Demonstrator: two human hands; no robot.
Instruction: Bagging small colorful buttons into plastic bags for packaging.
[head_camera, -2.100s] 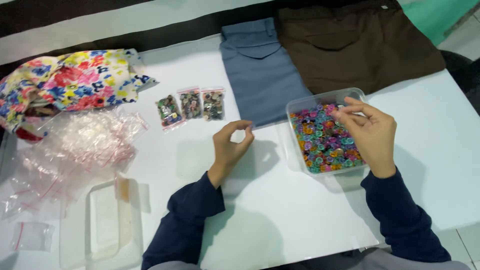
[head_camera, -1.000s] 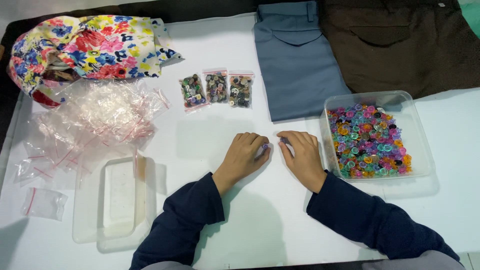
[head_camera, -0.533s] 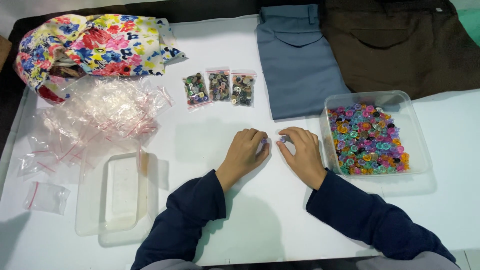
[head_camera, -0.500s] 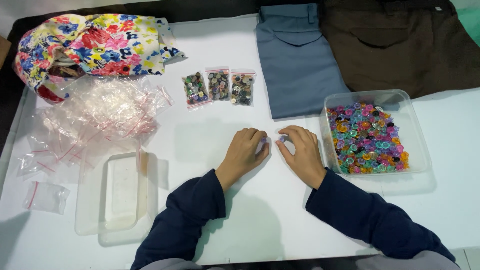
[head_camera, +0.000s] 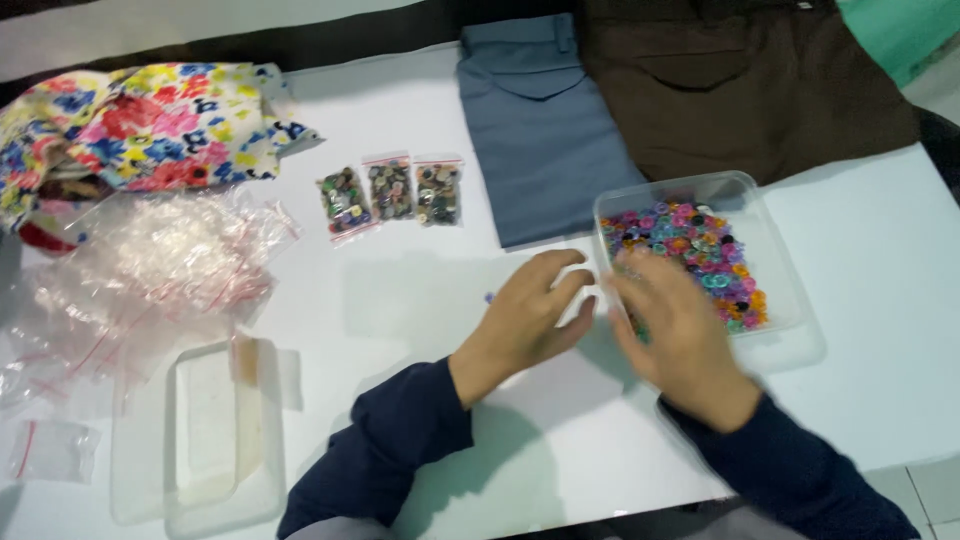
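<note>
- On the white tabletop, head view: the left hand rests palm down with fingers loosely curled; I cannot tell whether it pinches anything.
- The right hand is blurred at the near edge of the button tub, fingers spread, apparently holding nothing.
- Three filled bags lie well apart, beyond the hands; empty bags are heaped at the left.
- Risk, as I judge it: the right hand could nudge the light tub's rim and spill buttons across the tabletop.
</note>
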